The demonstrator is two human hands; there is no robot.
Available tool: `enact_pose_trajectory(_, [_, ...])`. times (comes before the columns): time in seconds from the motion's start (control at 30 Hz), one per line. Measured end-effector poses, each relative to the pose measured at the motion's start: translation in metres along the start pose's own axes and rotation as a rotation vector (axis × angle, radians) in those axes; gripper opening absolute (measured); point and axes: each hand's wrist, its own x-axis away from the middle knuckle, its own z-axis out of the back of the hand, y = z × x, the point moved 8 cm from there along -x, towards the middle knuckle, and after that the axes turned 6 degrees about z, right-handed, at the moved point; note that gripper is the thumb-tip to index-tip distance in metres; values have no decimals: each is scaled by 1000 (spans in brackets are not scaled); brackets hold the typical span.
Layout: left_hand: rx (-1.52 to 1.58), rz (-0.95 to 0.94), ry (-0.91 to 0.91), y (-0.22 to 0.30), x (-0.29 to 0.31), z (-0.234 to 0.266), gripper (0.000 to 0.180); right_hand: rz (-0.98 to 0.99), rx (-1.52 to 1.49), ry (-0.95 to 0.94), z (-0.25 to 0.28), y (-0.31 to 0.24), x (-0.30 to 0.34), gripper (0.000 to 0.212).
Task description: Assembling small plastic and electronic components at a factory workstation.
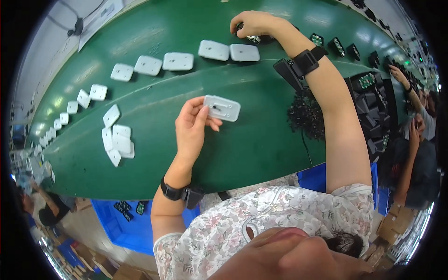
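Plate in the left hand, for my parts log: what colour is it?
The plate is white, shown in the head view.

You look through one wide fisheye, the left of a side-by-side head-worn pair, facing down over the green tabletop (pixel 261 154). Your floral shirt (pixel 205 235) lies close to the lens, spread between 4 and 7 o'clock, your left hand (pixel 190 121) sits near the centre toward 10, and your right hand (pixel 256 23) is farther out just past 12. Straight edges bend toward the dark rim.
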Motion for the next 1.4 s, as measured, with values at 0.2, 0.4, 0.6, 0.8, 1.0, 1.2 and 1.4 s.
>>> enact_pose_trajectory(0.2, [-44,33,-2,-2,2,-2,22,-142,437,168,-13,83,62,51])
enact_pose_trajectory(0.4, [-42,14,-41,5,4,-15,21,-749,905,-5,11,210,148,40])
enact_pose_trajectory(0.6, [-48,10,-47,-1,5,-14,22,243,252,611,23,1,135,37])
enact_pose_trajectory(0.8, [13,4,-87,-8,10,-20,20,583,-7,484,-64,-130,184,61])
enact_pose_trajectory(1.0, [124,73,-121,-17,7,-27,18,544,-39,659,-59,-127,203,58])
enact_pose_trajectory(1.2, [188,92,-190,-18,2,-35,19,508,-3,627,-59,-114,202,54])
enact_pose_trajectory(1.4, [23,30,-73,-23,-4,-12,20,173,164,803,-11,-20,185,29])
